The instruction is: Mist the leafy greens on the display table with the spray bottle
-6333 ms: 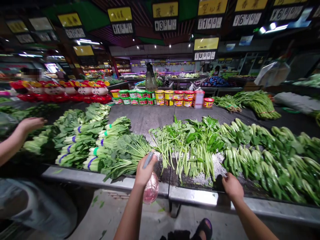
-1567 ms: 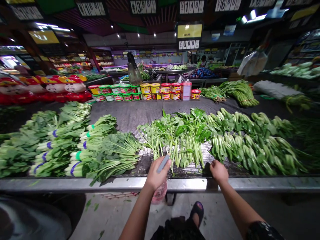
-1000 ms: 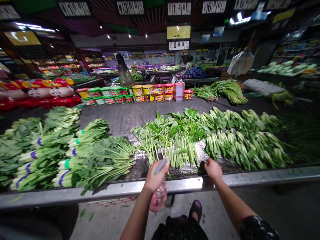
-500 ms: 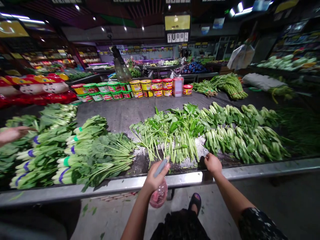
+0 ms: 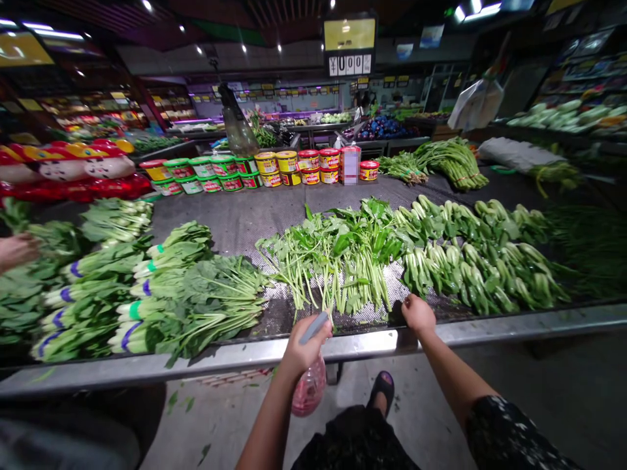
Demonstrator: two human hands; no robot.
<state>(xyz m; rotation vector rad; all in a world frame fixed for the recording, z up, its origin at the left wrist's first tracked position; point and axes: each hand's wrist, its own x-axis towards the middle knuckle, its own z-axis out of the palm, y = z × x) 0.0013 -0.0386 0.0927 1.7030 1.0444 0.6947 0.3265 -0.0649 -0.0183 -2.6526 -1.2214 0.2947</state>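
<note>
My left hand is wrapped round the grey top of a spray bottle, whose clear pinkish body hangs below the counter's front rail. Just beyond this hand lie loose long-stemmed leafy greens, stems toward me, on a dark perforated mat. My right hand is closed and rests low by the counter edge, near the cut stems. Its fingertips are turned away, so anything inside is hidden. Close to it on the right are rows of bok choy.
Banded bunches of greens and broad-leaved greens lie at left. Stacked tubs line the back, beside long green stalks. A metal rail edges the counter. Another person's hand is at far left.
The other person's hand has moved left and closed near the greens there. The spray bottle's body hangs at a slightly different angle. My hands have hardly moved.
</note>
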